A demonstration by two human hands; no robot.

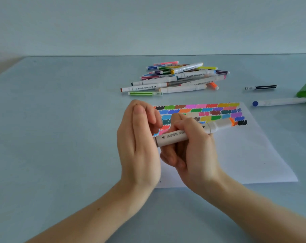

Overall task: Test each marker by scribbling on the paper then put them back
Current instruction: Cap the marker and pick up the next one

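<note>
The white marker, printed "Marker", lies tilted above the paper, its orange tip over the scribbled swatches. The right hand has its fingers clamped round the barrel; the left hand stands beside the marker's near end, fingers together, loosely curled. Beyond the paper's far edge lies the marker pile; two pens lie apart to its right. Bare table spreads left of the paper.

Smooth plastic marker, matt paper

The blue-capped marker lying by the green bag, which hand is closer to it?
Right. The right hand sits over the paper, nearer the blue-capped marker; the left hand is beyond it, farther left.
</note>
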